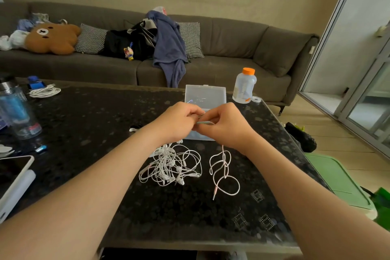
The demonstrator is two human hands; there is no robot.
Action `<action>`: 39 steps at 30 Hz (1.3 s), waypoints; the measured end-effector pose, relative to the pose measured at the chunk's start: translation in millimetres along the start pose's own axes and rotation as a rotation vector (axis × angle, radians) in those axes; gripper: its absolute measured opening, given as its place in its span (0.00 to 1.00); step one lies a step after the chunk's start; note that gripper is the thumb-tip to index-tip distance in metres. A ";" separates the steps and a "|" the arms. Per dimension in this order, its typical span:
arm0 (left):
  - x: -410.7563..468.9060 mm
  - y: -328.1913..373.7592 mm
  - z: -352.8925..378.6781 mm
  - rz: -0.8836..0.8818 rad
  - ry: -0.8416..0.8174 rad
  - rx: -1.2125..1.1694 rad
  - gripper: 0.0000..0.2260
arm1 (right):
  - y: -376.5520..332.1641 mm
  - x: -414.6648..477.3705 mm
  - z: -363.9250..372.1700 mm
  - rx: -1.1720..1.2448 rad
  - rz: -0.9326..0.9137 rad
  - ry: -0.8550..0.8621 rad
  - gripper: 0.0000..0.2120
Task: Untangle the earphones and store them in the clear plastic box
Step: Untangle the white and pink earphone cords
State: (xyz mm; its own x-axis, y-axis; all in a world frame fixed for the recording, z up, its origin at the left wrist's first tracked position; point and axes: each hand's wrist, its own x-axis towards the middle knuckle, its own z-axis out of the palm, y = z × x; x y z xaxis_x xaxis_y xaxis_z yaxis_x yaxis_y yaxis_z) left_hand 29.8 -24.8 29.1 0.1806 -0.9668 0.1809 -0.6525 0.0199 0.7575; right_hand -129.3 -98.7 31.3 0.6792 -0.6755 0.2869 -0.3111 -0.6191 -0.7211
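The person's two hands meet at the centre of the frame, raised just above the worktop (101,124). The left hand (179,121) and the right hand (226,127) both have their fingers curled in, pinching a short taut stretch of the pink braided cord (223,172) between them. The rest of that cord hangs from under the right hand and lies in loose loops on the worktop, lower right of centre, its plug end pointing toward the bottom of the frame. Holding it up this way probably lets its own weight pull the loops open, so the person can work along it.

Just left of those loops sits the white tangle of earphones (168,168) — still knotted, with a few strands rising toward the underside of the left wrist; whether that hand holds any of them cannot be told.

The clear plastic box (205,94) stands open directly behind the hands, lid tipped up, near enough for a freed cord to drop straight in. Its base is mostly hidden by the hands, so what it holds is unclear.
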 end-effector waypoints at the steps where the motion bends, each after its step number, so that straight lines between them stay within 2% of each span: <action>1: 1.0 0.0 0.3 -0.015 0.006 0.008 0.16 | 1.9 1.0 -0.2 -0.031 -0.025 0.057 0.04; 4: -0.6 2.6 -3.2 -0.062 0.003 0.008 0.19 | 5.4 2.6 -5.3 -0.078 -0.023 0.181 0.13; 6: -4.3 7.8 -5.7 -0.073 -0.019 -0.059 0.18 | 7.0 1.5 -9.3 -0.034 0.012 0.163 0.17; 7: -5.8 10.2 -6.4 -0.080 -0.040 -0.105 0.17 | 7.1 0.9 -11.1 0.014 0.027 0.124 0.15; 10: -5.9 8.7 -8.6 -0.099 -0.122 -0.239 0.16 | 5.2 0.2 -17.8 0.234 0.075 0.092 0.01; 12: -4.4 3.7 -10.7 -0.094 -0.176 -0.302 0.17 | 6.5 0.4 -21.6 0.319 0.113 0.124 0.07; 15: -5.5 0.8 -12.2 -0.089 -0.240 -0.409 0.15 | 8.4 -0.2 -20.5 0.335 0.120 0.116 0.04; 16: -6.3 0.2 -12.6 -0.087 -0.248 -0.451 0.15 | 9.6 -0.3 -18.5 0.325 0.125 0.112 0.06; 18: -7.9 -0.3 -13.5 -0.091 -0.228 -0.524 0.14 | 10.9 -0.4 -14.7 0.312 0.161 0.096 0.14; 21: -8.7 1.7 -13.9 -0.123 -0.177 -0.643 0.14 | 7.7 -0.3 -9.4 0.320 0.230 0.024 0.19; 23: -8.0 6.0 -12.1 -0.134 -0.143 -0.724 0.13 | 3.9 0.3 -5.2 0.280 0.236 -0.008 0.20; 26: -6.5 11.8 -9.3 -0.136 -0.074 -0.802 0.10 | -3.8 0.4 -0.3 0.243 0.274 -0.059 0.16; 30: -4.6 11.1 -6.0 -0.107 0.074 -0.728 0.10 | -9.0 -1.6 10.1 0.213 0.318 -0.176 0.16; 34: -4.0 -0.9 -5.3 -0.032 0.182 -0.413 0.10 | -15.7 -2.0 14.9 0.213 0.314 -0.238 0.18; 36: -2.9 -5.4 -4.8 -0.009 0.182 -0.293 0.10 | -19.2 -2.7 10.8 0.276 0.295 -0.219 0.19; 39: -4.9 -7.7 -1.5 0.023 0.082 -0.186 0.10 | -24.9 -4.9 2.5 0.401 0.254 -0.156 0.15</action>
State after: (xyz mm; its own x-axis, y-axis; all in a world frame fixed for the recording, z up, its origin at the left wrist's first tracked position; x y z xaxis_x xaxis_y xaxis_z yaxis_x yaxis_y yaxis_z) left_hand 35.1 -19.8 23.3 0.2319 -0.9416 0.2441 -0.5109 0.0957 0.8543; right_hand -123.3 -79.0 46.3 0.7163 -0.6978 -0.0051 -0.2203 -0.2192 -0.9505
